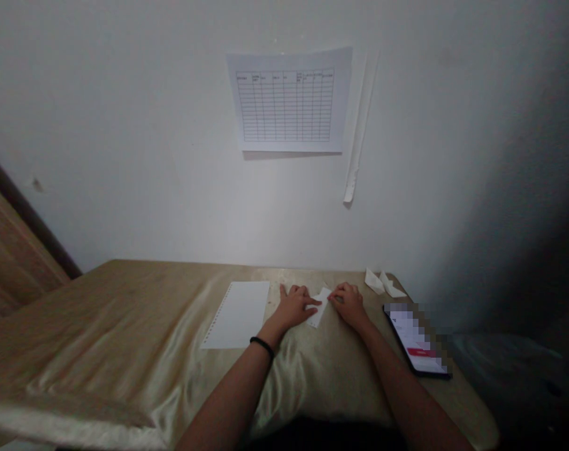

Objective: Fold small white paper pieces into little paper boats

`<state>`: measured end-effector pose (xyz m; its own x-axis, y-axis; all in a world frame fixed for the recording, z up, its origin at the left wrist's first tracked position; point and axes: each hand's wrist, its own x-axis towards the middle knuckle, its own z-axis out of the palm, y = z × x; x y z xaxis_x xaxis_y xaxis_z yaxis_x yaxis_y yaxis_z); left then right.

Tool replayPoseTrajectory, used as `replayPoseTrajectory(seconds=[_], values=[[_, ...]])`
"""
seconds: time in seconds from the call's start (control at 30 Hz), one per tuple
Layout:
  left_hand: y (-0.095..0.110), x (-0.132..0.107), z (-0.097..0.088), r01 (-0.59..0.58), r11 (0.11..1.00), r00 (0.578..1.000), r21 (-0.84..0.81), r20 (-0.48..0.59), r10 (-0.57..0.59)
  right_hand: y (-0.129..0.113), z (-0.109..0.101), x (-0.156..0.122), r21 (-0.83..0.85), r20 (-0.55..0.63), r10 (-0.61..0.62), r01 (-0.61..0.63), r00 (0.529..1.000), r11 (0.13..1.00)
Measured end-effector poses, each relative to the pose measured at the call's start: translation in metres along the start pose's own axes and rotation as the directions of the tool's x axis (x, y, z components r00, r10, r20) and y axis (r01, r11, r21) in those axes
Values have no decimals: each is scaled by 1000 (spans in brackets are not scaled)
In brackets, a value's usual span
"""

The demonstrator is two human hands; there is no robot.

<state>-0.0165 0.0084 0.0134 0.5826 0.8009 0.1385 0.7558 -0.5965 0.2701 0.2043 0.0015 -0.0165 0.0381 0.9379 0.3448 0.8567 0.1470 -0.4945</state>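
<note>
A small folded piece of white paper (318, 311) with punched holes along its lower edge lies on the cloth-covered table. My left hand (292, 305), with a black band at the wrist, rests on its left side, the fingers spread and the index finger stretched across the paper. At the paper's right edge, my right hand (348, 302) has its thumb and fingertips closed together, pinching the edge. A larger white sheet with a row of holes (241, 313) lies flat to the left of my left hand.
Two folded paper boats (374, 282) sit at the back right corner of the table. A phone (418, 341) with a lit, partly blurred screen lies near the right edge. Gold satin cloth (124, 332) wrinkles over the table. A printed chart (288, 103) hangs on the wall behind.
</note>
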Motion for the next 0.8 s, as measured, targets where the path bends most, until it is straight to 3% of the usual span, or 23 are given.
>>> replayPoseTrajectory(seconds=[0.2,0.57,0.8], values=[[2,1,-1,29,1000,999,0,21,-29,-6,-2,-4,-62,63,-40,44,997,997],[-2,2,4,9,1000,999,6,-30,-9,-8,-3,-10,63,180,-147,138,973,988],[-1,2,2,19,1000,1000,-7,-20,-19,-4,1,-10,39,62,-84,81,995,996]])
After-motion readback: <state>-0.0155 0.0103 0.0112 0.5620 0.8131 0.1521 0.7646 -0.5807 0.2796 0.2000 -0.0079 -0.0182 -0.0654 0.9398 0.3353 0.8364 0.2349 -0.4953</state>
